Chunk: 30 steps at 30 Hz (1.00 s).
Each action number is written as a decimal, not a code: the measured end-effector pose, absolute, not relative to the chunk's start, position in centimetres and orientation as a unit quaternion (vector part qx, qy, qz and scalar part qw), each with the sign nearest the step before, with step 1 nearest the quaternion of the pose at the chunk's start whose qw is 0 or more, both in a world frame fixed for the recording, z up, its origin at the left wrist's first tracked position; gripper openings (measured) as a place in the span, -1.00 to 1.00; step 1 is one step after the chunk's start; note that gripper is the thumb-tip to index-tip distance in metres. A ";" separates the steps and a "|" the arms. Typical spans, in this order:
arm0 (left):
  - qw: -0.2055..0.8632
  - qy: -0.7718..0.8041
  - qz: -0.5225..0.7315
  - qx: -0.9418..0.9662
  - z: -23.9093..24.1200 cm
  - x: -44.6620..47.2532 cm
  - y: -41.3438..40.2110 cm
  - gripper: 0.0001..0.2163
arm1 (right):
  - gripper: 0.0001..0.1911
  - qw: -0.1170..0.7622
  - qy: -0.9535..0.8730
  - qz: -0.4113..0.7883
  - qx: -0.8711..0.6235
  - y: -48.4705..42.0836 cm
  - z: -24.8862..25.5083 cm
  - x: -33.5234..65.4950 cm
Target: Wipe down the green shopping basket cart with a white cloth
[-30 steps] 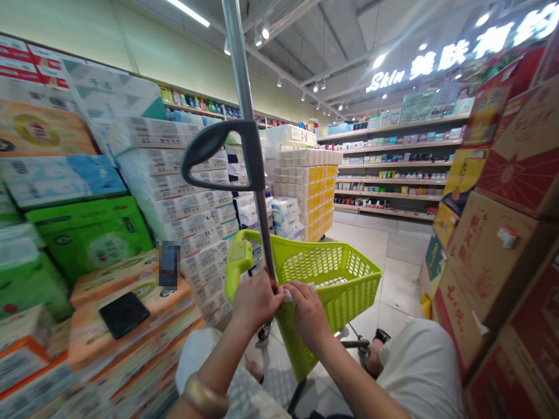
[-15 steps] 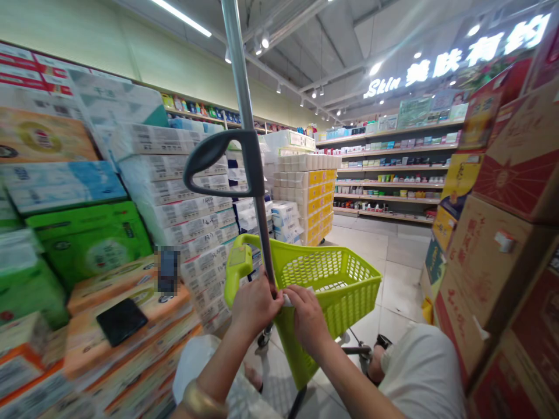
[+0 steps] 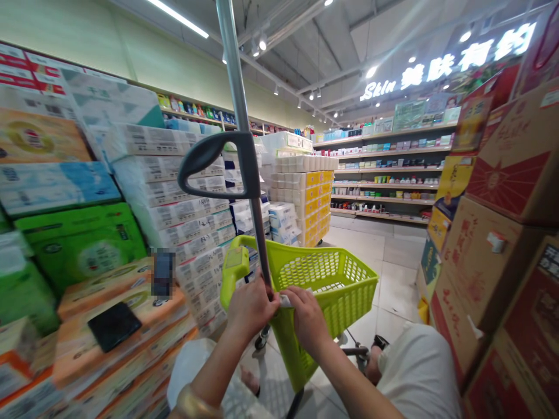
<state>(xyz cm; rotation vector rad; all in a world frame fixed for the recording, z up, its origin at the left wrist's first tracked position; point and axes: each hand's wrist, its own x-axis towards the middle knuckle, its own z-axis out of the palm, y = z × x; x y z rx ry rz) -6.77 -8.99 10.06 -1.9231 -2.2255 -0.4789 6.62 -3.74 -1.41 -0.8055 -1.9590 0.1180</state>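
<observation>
A lime-green plastic shopping cart basket [image 3: 332, 302] with a perforated wall stands between my knees. A metal pole [image 3: 259, 233] with a dark grey loop handle [image 3: 251, 166] rises at its near corner. My left hand [image 3: 251, 302] is closed about the pole's lower part at the rim; some fingers are hidden behind it. Close beside it, my right hand [image 3: 308, 317] is closed over the basket's rim with a small white wipe [image 3: 285, 300] under its fingers. The wipe lies between the two hands, partly covered. To the left is the cart's green push handle [image 3: 236, 265].
Stacked tissue packs [image 3: 187, 203] rise on the left. A black flat object [image 3: 114, 326] and a blurred item [image 3: 163, 273] lie on orange packs [image 3: 87, 361]. Cardboard cartons [image 3: 484, 262] line the right side. Stocked shelves [image 3: 388, 174] stand at the back beyond a tiled floor [image 3: 388, 262].
The whole view has shifted slightly, so things sit a little further left. Both hands keep nearly the same place on the pole and rim.
</observation>
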 end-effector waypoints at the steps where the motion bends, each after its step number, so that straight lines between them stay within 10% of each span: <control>1: 0.079 -0.744 -0.162 -0.643 10.1 -6.8 -9.0 -0.65 | -0.51 0.486 -0.805 0.045 -0.337 -3.4 -1.7 7.1; 23: 0.081 -0.751 -0.178 -0.630 10.5 -8.7 -8.9 -0.55 | -0.50 0.457 -0.766 0.044 -0.450 -1.1 -3.6 9.6; 30: 0.260 -0.651 -0.364 -0.613 9.0 -7.9 -10.4 -0.34 | -0.51 0.463 -0.788 0.048 -0.403 -2.2 -3.5 8.0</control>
